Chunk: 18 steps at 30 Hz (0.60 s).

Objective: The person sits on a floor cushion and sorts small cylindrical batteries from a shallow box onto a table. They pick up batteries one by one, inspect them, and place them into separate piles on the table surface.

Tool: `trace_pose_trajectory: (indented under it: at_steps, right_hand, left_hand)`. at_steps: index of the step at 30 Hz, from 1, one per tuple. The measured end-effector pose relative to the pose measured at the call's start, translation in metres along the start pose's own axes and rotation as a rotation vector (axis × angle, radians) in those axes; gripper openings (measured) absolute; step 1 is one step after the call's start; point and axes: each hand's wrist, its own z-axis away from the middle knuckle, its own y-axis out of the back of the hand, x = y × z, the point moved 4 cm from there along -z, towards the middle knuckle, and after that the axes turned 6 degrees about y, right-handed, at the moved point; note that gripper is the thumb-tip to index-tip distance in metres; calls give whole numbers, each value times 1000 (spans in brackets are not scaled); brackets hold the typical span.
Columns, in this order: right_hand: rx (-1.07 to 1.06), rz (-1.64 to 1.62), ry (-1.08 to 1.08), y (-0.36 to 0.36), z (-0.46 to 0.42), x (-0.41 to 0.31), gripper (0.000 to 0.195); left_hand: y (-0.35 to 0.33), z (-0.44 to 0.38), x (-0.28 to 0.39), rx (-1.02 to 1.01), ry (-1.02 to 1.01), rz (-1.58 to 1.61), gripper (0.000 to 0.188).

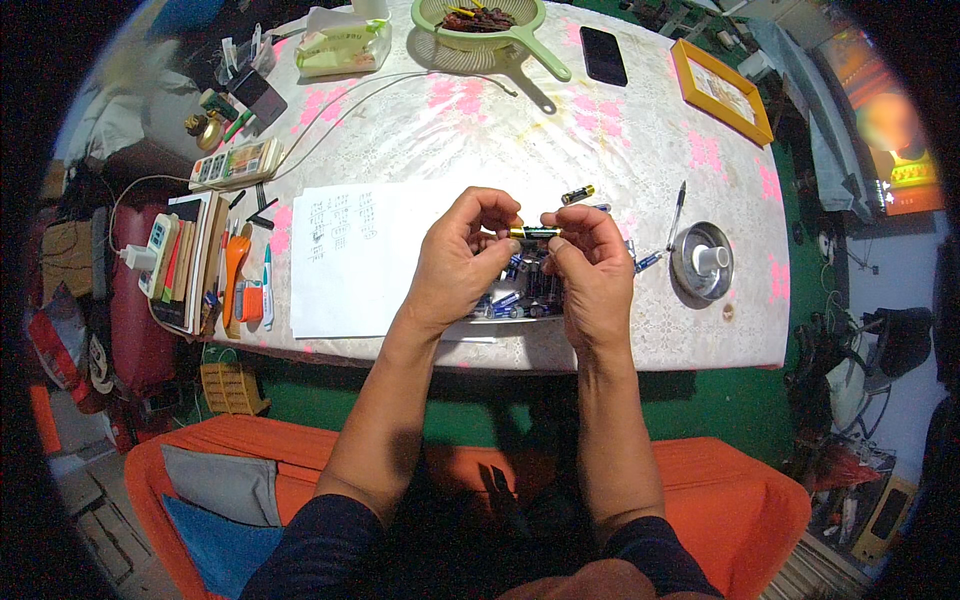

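Between the fingertips of my left hand and my right hand, a black and gold cylindrical battery is held level, one end in each hand. Under my hands lie many loose batteries, blue, silver and black, partly covered by my fingers and wrists. Beyond my right hand another black and gold battery rests on the table. A blue battery lies just right of that hand. Sheets of white paper with handwritten figures spread out to the left of my left hand.
At right are a pen and a round metal dish holding a white cylinder. A green colander, phone, yellow frame and tissue pack occupy the far side. Books and a power strip stand left.
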Motion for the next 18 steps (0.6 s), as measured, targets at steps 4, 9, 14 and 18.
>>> trace_pose_trajectory:
  at_steps: [4,9,14,18]
  right_hand:
    - [-4,2,-16,0,0,0,30]
    - [-1,6,-16,-1,0,-1,30]
    - [-1,8,-15,-1,0,-1,31]
    - [0,14,-9,0,0,0,31]
  left_hand:
    - [-2,0,1,23,-25,33,35]
    - [-1,0,1,6,-4,38,37]
    - [1,1,0,-8,28,5,39]
    - [1,1,0,-6,33,-5,39]
